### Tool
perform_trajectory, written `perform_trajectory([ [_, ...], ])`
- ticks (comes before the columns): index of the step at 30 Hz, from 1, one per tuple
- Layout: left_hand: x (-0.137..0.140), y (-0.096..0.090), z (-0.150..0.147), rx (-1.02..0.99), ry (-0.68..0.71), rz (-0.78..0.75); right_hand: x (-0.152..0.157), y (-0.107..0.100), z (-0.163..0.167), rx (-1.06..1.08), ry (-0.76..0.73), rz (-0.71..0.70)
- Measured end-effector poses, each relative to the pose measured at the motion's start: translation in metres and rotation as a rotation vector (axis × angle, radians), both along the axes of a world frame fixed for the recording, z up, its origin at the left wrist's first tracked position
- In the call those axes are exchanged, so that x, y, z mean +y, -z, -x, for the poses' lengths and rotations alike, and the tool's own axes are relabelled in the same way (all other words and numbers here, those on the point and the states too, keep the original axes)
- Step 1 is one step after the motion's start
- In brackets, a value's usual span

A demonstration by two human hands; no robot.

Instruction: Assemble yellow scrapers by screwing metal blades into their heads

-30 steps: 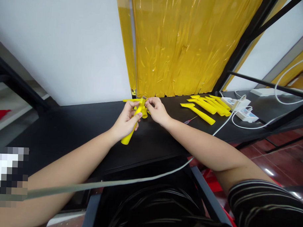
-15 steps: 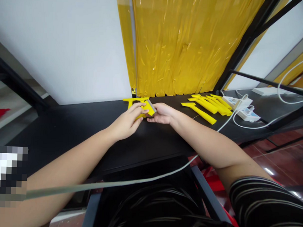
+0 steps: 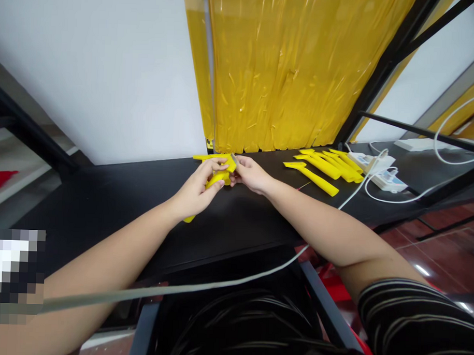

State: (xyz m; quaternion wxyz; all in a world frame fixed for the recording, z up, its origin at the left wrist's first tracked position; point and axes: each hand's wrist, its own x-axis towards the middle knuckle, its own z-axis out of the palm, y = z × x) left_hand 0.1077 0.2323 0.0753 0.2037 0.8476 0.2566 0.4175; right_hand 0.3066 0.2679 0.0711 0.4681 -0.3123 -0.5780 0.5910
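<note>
My left hand (image 3: pixel 200 189) is closed round the handle of a yellow scraper (image 3: pixel 218 178); the handle's end pokes out below my palm. The scraper's head, with a grey strip along its edge, points toward my right hand (image 3: pixel 251 174). The fingers of my right hand are pressed on that head at the grey edge; my thumb and fingertips partly cover it. Just behind my left hand lies more yellow plastic of the same colour (image 3: pixel 206 157), mostly hidden. To the right, several yellow scrapers (image 3: pixel 318 186) lie on the black table (image 3: pixel 142 205).
White power strips (image 3: pixel 388 178) with cables stand right of the scrapers. A pale cable (image 3: pixel 217 286) crosses low in front of my body. Yellow strip curtain (image 3: pixel 279 86) and a white panel (image 3: pixel 119 80) rise behind the table. Black frame bars stand at both sides.
The scraper has been turned in my left hand, so its broad face shows less and its handle end now shows below my palm. My right fingers have moved up onto the head's edge.
</note>
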Motion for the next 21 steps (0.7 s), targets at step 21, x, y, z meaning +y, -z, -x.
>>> perform_trajectory([
  [21, -0.01, 0.0, -0.013, -0.314, 0.074, 0.421, -0.011, 0.0, 0.005, -0.272, 0.301, -0.324],
])
